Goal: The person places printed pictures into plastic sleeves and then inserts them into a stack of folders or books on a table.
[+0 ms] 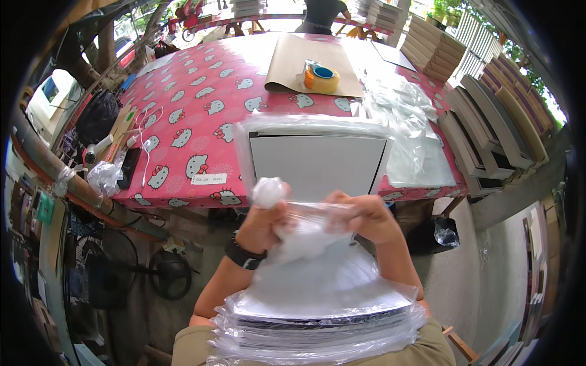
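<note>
We see both hands raised in front of the chest, gripping one clear plastic bag (317,244). The left hand (264,221) is clenched on a bunched wad of the bag's film; a dark wristband (244,255) sits on that wrist. The right hand (366,216) pinches the bag's top edge, fingers curled shut on it. The bag hangs down over a stack of bagged flat boards (317,326) lying on our lap, well short of the counter's near edge.

The counter (201,104) wears a pink cloth with a white cartoon-cat pattern. At its near edge, right of centre, lies a white panel in a clear sleeve (317,161). More loose clear bags (406,116) are heaped toward the right edge. Toward the far edge lies a brown paper sheet (293,58) with an orange tape roll (321,78) on it. Near the left corner we see a white cable (146,137), a dark phone (129,168) and a crumpled plastic bag (105,177).

The room looks like a semi-open workshop with a concrete floor. Stacked flat frames (488,122) lean in rows to the right of the counter. A black fan (171,274) lies on the floor under the left corner. A person in a dark top (320,15) stands past the far edge.
</note>
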Available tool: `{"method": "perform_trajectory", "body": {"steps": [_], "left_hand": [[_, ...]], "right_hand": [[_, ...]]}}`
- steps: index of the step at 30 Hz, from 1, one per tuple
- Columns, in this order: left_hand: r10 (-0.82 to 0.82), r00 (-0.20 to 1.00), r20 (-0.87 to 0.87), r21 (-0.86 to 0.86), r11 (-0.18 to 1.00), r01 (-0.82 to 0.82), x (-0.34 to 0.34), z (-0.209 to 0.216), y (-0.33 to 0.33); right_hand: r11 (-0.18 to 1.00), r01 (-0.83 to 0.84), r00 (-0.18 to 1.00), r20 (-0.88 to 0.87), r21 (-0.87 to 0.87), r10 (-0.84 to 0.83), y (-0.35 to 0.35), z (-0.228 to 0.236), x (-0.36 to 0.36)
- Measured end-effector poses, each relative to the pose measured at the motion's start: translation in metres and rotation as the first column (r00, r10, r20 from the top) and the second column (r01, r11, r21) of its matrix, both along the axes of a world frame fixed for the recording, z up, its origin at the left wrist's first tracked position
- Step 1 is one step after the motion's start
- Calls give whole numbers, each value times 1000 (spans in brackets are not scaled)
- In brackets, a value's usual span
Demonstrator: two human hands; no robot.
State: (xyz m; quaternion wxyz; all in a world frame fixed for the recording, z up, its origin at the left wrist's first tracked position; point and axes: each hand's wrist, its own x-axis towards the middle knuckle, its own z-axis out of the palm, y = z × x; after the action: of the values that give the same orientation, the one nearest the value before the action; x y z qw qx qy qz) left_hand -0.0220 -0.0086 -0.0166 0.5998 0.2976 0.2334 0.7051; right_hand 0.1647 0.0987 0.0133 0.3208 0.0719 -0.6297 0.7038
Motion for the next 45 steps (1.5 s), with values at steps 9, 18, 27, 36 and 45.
{"method": "perform_trajectory", "body": {"steps": [9, 18, 27, 36, 45], "left_hand": [[851, 441, -287, 351, 521, -778, -115, 25, -53], [-253, 967, -11, -170, 954, 248, -33, -12, -43], [-467, 845, -260, 233, 819, 524, -66, -78, -50], [312, 609, -729, 31, 904, -425, -97, 26, 8], [473, -64, -879, 429, 722, -543, -91, 19, 19]], "right_hand": [[504, 862, 507, 118, -55, -854, 28, 5, 56], [825, -439, 803, 567, 356, 183, -1, 52, 7], [606, -353, 879, -475, -713, -45, 14, -16, 55], [654, 682, 539, 380, 327, -752, 61, 5, 43], [832, 555, 678, 566, 23, -468, 72, 9, 67]]}}
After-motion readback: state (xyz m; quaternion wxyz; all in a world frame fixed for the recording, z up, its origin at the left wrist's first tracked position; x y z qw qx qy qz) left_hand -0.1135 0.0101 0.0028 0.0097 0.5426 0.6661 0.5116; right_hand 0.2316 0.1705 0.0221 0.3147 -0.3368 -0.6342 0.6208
